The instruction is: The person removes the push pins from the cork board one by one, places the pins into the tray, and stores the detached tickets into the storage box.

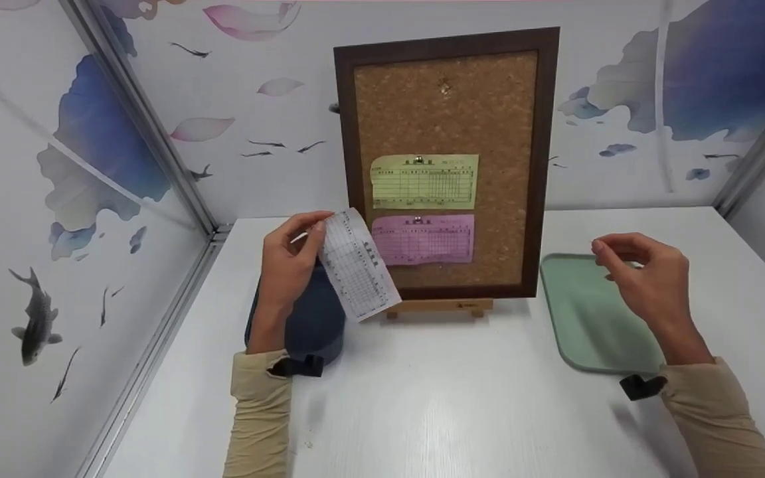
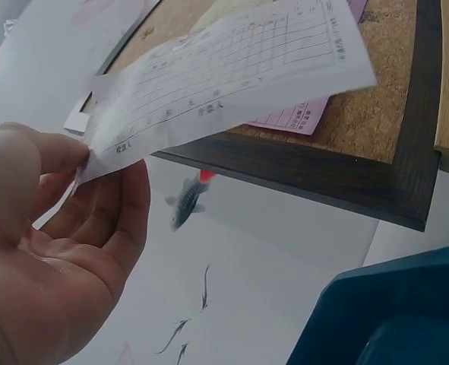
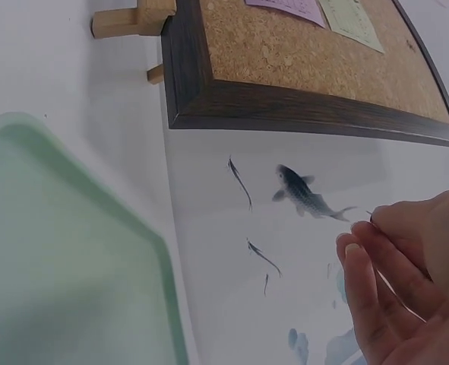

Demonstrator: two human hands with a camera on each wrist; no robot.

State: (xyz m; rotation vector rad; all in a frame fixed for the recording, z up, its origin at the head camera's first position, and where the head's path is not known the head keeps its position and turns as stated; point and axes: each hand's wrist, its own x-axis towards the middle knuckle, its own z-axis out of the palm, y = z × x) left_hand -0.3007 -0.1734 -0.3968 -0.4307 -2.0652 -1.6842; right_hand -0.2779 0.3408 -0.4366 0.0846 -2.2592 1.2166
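Note:
My left hand (image 1: 289,265) pinches one end of a white printed slip (image 1: 361,265), a form with a ruled grid. The slip hangs tilted in front of the lower left of the framed corkboard (image 1: 502,172). A yellow-green slip (image 1: 424,182) and, below it, a pink slip (image 1: 425,240) are fixed to the cork, each with a small shiny pin at its top. Over a green tray, my right hand (image 1: 651,279) has thumb and fingertips together. The right wrist view shows a thin pin (image 3: 370,216) poking out from that pinch; its head is hidden by the fingers.
The corkboard leans on a small wooden stand (image 1: 442,305). A dark blue bin (image 1: 316,318) stands below my left hand, and the shallow green tray (image 1: 568,318) lies to the right. Another shiny pin cluster (image 1: 445,87) sits high on the cork. Painted wall panels enclose the white table (image 1: 449,411).

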